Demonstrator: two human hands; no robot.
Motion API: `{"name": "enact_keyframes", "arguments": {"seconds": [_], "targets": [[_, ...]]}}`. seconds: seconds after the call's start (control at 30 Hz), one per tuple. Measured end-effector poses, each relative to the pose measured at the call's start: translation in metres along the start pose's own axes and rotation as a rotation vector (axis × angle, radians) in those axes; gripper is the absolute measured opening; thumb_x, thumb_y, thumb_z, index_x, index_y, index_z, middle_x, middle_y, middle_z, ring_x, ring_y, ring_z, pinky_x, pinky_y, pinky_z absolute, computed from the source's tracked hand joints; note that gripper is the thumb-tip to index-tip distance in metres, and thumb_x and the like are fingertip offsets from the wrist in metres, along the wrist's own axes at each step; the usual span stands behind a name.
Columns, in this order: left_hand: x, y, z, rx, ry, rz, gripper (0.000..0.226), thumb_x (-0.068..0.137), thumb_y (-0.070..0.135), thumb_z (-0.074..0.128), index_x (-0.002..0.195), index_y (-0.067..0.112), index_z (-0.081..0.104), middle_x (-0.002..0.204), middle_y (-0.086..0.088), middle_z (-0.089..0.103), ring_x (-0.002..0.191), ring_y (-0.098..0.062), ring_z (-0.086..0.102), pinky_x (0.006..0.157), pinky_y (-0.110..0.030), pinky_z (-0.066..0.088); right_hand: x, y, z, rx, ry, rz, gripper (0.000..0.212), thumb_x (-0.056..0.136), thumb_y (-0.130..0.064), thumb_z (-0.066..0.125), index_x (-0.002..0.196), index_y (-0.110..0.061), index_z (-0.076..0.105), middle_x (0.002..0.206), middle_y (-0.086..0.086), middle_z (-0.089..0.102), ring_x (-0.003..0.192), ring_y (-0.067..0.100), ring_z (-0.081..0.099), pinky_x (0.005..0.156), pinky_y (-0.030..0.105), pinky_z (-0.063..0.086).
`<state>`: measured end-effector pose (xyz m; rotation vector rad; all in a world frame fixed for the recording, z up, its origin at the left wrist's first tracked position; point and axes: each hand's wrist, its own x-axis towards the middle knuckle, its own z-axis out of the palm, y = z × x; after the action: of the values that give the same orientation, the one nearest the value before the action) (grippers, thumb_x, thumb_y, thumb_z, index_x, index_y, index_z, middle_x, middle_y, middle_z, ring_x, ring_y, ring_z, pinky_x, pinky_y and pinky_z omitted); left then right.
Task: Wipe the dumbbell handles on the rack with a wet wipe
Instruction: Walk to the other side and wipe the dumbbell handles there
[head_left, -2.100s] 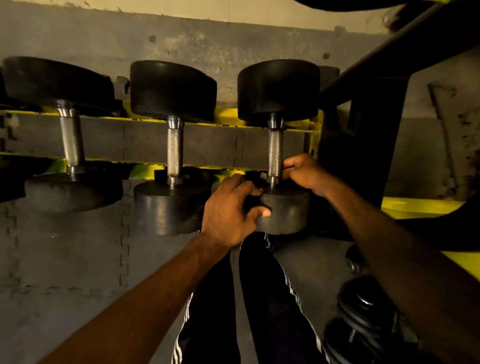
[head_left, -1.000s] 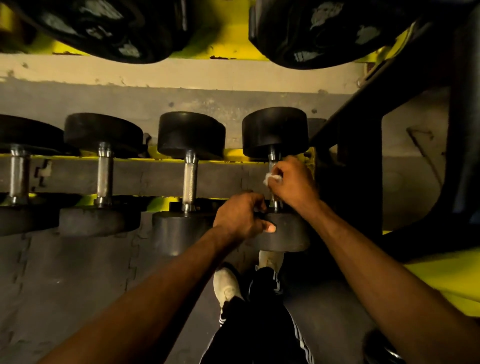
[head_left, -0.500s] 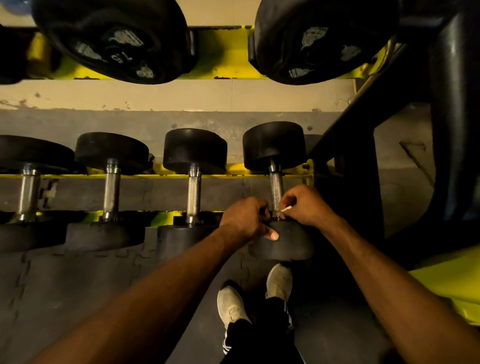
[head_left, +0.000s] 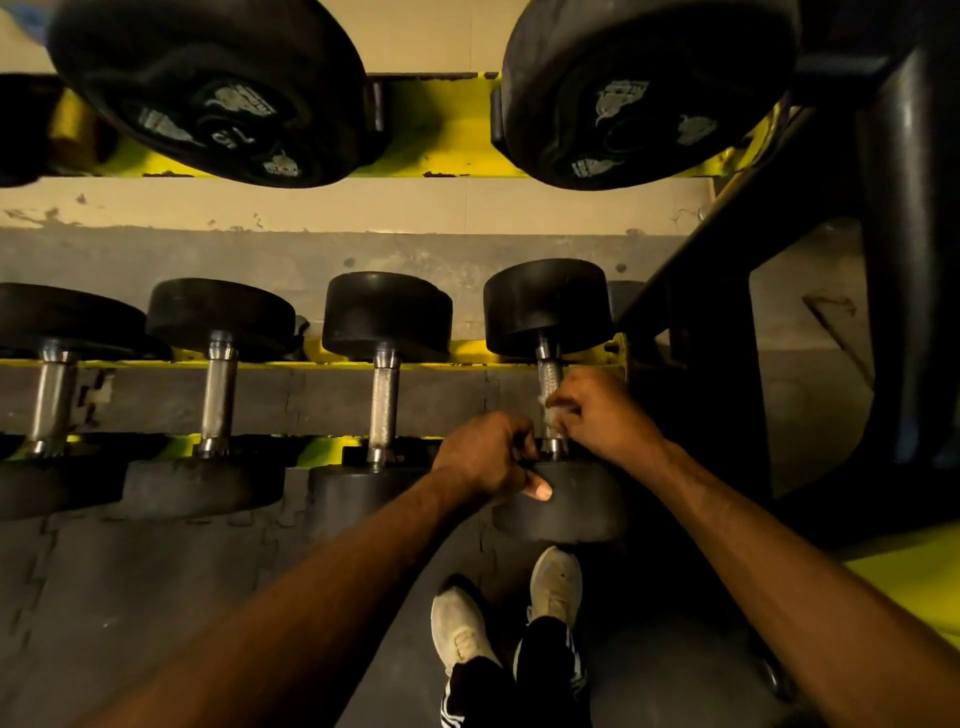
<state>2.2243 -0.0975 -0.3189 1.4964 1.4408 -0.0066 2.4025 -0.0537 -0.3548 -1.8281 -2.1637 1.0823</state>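
Two white shoes (head_left: 556, 582) stand on the dark floor mat just below the end dumbbell (head_left: 566, 514), the last one on the right of the yellow rack (head_left: 441, 124). The left hand (head_left: 488, 457) grips that dumbbell's near head with curled fingers, and the right hand (head_left: 605, 415) pinches a white wet wipe (head_left: 555, 413) against its metal handle (head_left: 548, 376). Three more dumbbells (head_left: 384, 405) lie in a row to its left with small gaps between, making four, a black post (head_left: 909, 260) stands close on its right, and two big dumbbell heads (head_left: 218, 93) sit on the shelf above it.
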Motion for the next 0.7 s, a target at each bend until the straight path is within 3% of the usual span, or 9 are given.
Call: {"name": "enact_keyframes", "arguments": {"seconds": [0.1, 0.23, 0.3, 0.37, 0.47, 0.57, 0.63, 0.7], "targets": [[0.001, 0.000, -0.002, -0.011, -0.005, -0.002, 0.038, 0.058, 0.025, 0.095, 0.072, 0.025, 0.060, 0.089, 0.002, 0.070, 0.087, -0.016, 0.065, 0.082, -0.045, 0.057, 0.004, -0.007, 0.004, 0.053, 0.146, 0.062, 0.023, 0.089, -0.009, 0.069, 0.111, -0.003, 0.071, 0.114, 0.010, 0.060, 0.101, 0.022, 0.061, 0.079, 0.022, 0.043], [0.001, 0.001, -0.001, 0.005, 0.007, -0.005, 0.038, 0.058, 0.026, 0.095, 0.073, 0.026, 0.060, 0.091, 0.003, 0.069, 0.089, -0.016, 0.064, 0.082, -0.043, 0.056, 0.001, -0.004, -0.007, -0.105, -0.185, 0.102, 0.017, 0.080, -0.014, 0.079, 0.096, -0.014, 0.076, 0.102, 0.004, 0.071, 0.093, 0.017, 0.067, 0.079, 0.027, 0.054], [0.000, 0.003, -0.002, 0.015, 0.013, -0.025, 0.039, 0.058, 0.026, 0.095, 0.071, 0.028, 0.058, 0.093, 0.004, 0.068, 0.090, -0.016, 0.063, 0.082, -0.041, 0.056, 0.000, -0.002, -0.014, -0.132, -0.236, 0.047, 0.015, 0.077, -0.013, 0.079, 0.090, -0.017, 0.074, 0.090, -0.002, 0.069, 0.086, 0.013, 0.064, 0.073, 0.024, 0.051], [-0.001, 0.004, -0.003, 0.015, 0.014, -0.027, 0.040, 0.058, 0.025, 0.095, 0.072, 0.028, 0.058, 0.092, 0.004, 0.068, 0.090, -0.015, 0.064, 0.081, -0.041, 0.056, 0.001, 0.001, -0.013, -0.008, -0.079, 0.024, 0.014, 0.080, -0.009, 0.075, 0.086, -0.020, 0.070, 0.084, -0.004, 0.065, 0.080, 0.012, 0.062, 0.067, 0.022, 0.045], [-0.001, 0.005, -0.003, 0.003, 0.028, -0.028, 0.038, 0.060, 0.021, 0.094, 0.073, 0.028, 0.059, 0.092, 0.004, 0.068, 0.089, -0.014, 0.063, 0.082, -0.041, 0.056, 0.004, 0.012, 0.001, 0.382, 0.145, 0.264, 0.022, 0.081, -0.006, 0.076, 0.075, -0.024, 0.064, 0.084, -0.002, 0.069, 0.080, 0.015, 0.065, 0.071, 0.028, 0.053], [0.000, 0.006, 0.000, 0.002, 0.018, -0.026, 0.038, 0.060, 0.019, 0.093, 0.072, 0.028, 0.058, 0.091, 0.006, 0.066, 0.089, -0.012, 0.062, 0.084, -0.041, 0.055, -0.002, 0.028, 0.015, 0.542, 0.031, 0.483, 0.023, 0.081, -0.001, 0.076, 0.074, -0.020, 0.065, 0.085, 0.004, 0.070, 0.080, 0.020, 0.069, 0.069, 0.033, 0.059], [0.001, 0.006, -0.001, 0.002, 0.005, -0.031, 0.038, 0.059, 0.020, 0.093, 0.072, 0.027, 0.058, 0.091, 0.007, 0.066, 0.089, -0.012, 0.061, 0.084, -0.041, 0.055, -0.004, 0.033, 0.015, 0.555, -0.093, 0.536, 0.021, 0.082, 0.005, 0.073, 0.076, -0.015, 0.066, 0.088, 0.010, 0.070, 0.081, 0.021, 0.069, 0.070, 0.033, 0.061], [0.001, 0.007, -0.001, -0.005, 0.002, -0.040, 0.037, 0.060, 0.020, 0.093, 0.074, 0.026, 0.059, 0.093, 0.006, 0.065, 0.090, -0.013, 0.061, 0.085, -0.042, 0.055, 0.001, 0.033, 0.012, 0.645, -0.081, 0.567, 0.019, 0.084, 0.006, 0.069, 0.084, -0.013, 0.068, 0.092, 0.010, 0.069, 0.084, 0.019, 0.069, 0.067, 0.028, 0.059]]}}
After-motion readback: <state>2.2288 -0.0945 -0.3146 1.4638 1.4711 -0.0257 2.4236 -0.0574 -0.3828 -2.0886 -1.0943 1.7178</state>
